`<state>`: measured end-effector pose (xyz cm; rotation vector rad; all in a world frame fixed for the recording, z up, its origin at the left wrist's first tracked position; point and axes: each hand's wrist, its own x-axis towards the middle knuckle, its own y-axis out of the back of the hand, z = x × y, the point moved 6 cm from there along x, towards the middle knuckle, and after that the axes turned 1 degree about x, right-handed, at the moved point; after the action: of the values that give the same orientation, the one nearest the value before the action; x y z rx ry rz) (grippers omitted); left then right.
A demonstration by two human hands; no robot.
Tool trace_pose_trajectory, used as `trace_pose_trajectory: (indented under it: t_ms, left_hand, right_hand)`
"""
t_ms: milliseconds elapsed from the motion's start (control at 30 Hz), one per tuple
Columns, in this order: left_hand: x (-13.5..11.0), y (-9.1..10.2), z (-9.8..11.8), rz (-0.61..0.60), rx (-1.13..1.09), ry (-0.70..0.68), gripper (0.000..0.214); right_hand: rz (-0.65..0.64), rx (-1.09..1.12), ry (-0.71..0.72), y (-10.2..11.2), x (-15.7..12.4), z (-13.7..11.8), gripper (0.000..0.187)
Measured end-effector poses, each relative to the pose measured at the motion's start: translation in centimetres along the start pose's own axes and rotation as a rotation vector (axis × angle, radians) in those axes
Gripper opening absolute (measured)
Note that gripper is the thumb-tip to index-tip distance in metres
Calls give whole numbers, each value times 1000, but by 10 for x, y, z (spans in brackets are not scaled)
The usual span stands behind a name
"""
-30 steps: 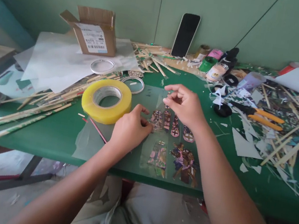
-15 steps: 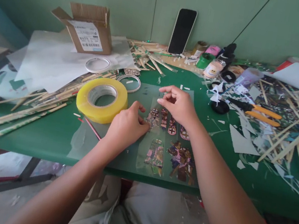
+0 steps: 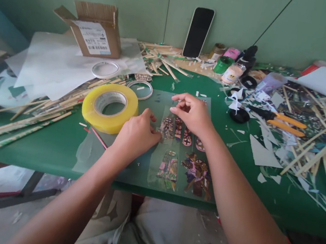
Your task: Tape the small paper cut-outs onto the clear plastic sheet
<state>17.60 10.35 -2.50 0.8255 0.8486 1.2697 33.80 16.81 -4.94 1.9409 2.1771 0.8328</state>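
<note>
We note a small change over the past second: the right hand (image 3: 194, 112) has come slightly nearer, baring more of the far edge of the clear sheet (image 3: 131, 177), while the left hand (image 3: 138, 132) has kept its place. We judge this a fine adjustment, with the work at the same spot. The printed cut-outs (image 3: 169, 169) lie on the sheet at the near middle of the table (image 3: 234, 184), the near-left ones under a clear strip (image 3: 152, 172). The left thumb and fingertips are drawn close at the strip's left edge; the right fingers are curled, thumb and forefinger tips apart. Whether either hand grips clear film, we cannot tell. The roll of yellow tape (image 3: 88, 107) lies flat just left of the left hand. As to containers, the cardboard box (image 3: 97, 38) at far left has raised flaps, its inside hidden from us. At far right of centre, a green jar (image 3: 223, 65) stands beside a peach jar (image 3: 232, 73); we cannot establish how full they are.
</note>
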Motion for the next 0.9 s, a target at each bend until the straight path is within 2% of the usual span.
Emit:
trace_pose_trajectory:
  t_ms: [433,600,667,767,900]
  left_hand:
    - [1,-2,3,4,147,-20,35]
    - [-7,-3,3,22,198,-7,36]
    - [-14,-5,6,51,233,-55,28]
    - [-25,-9,13,84,285,-211,16]
    - [-42,-16,17,66,343,-364,25]
  right_hand:
    - [-8,-15,-21,-1,1,3,25]
    - [-8,-31,-10,-2,0,3,25]
    - [-8,-36,-2,-3,0,3,24]
    - [-16,-54,-10,-5,2,2,23]
    - [-37,-61,-36,-8,4,2,23]
